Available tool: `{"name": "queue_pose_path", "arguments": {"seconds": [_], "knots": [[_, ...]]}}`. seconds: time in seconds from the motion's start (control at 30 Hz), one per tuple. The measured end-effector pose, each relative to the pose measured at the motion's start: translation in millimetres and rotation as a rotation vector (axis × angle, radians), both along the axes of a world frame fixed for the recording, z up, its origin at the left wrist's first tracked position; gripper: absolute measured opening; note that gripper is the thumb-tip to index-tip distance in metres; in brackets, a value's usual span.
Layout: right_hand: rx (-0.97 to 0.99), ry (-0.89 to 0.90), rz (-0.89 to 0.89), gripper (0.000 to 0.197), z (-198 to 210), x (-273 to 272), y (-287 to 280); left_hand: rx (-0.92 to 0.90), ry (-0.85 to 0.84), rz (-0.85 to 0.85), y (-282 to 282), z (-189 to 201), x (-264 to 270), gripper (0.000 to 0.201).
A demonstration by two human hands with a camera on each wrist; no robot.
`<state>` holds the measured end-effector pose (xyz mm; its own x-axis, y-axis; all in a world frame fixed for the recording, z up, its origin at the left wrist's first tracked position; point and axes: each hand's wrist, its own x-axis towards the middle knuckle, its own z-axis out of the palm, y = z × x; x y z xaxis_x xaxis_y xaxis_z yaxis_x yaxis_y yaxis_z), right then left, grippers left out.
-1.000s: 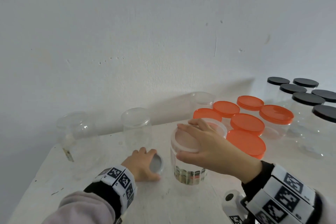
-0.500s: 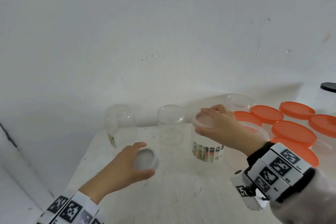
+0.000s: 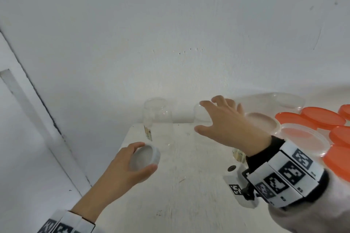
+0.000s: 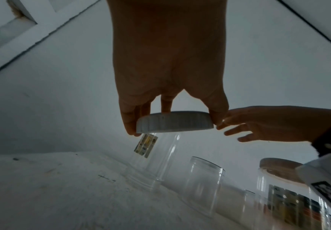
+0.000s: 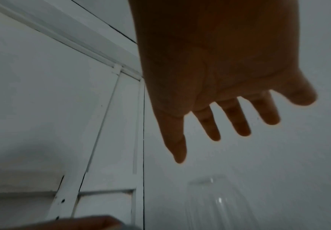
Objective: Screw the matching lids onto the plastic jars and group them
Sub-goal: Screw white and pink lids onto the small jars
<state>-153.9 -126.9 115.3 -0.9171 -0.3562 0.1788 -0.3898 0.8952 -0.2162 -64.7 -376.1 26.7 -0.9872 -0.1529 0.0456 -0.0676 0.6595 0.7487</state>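
Observation:
My left hand (image 3: 145,156) grips a small white lid (image 3: 149,154) by its rim and holds it above the white table (image 3: 189,185); the left wrist view shows the lid (image 4: 175,123) pinched between thumb and fingers. My right hand (image 3: 204,116) is open with spread fingers, just in front of a small open clear jar (image 3: 197,119) that it partly hides. The right wrist view shows that jar (image 5: 215,202), blurred, below the empty fingers. A taller clear jar (image 3: 157,117) with a label stands at the back left. Behind my right wrist stands a labelled jar with a white lid (image 3: 261,123).
Several orange-lidded jars (image 3: 322,121) crowd the right side, with a clear-lidded tub (image 3: 303,138) among them and a large clear container (image 3: 274,100) at the back. The table's left edge (image 3: 123,143) drops off beside my left hand. A wall runs close behind the jars.
The view swung left. My right hand let go of the white lid on the labelled jar and moved left, fingers spreading. My left hand has lifted the small white lid higher.

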Motion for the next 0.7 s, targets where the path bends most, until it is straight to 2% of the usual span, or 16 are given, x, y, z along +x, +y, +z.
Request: {"name": "queue_pose_path", "arguments": {"seconds": [0.1,0.23,0.4,0.6,0.7], "knots": [[-0.102,-0.053,0.157,0.069,-3.6,-14.2,-42.2,0.039,0.015,0.046,-6.2,-0.4,3.6,0.086],[-0.175,-0.129,0.272,0.074,-17.6,-35.1,-88.5,0.173,0.016,0.11,-5.5,-2.4,6.4,0.074],[-0.078,-0.151,0.265,0.076,-25.5,-51.1,-113.8,0.238,0.026,0.132,-4.2,-4.1,6.0,0.072],[-0.202,-0.112,0.263,0.059,-22.5,-45.5,-115.2,0.288,0.032,0.163,-2.0,-5.3,4.3,0.071],[-0.187,-0.092,0.258,0.074,-20.2,-39.1,-112.4,0.319,0.058,0.194,-1.0,-5.8,2.8,0.072]]}}
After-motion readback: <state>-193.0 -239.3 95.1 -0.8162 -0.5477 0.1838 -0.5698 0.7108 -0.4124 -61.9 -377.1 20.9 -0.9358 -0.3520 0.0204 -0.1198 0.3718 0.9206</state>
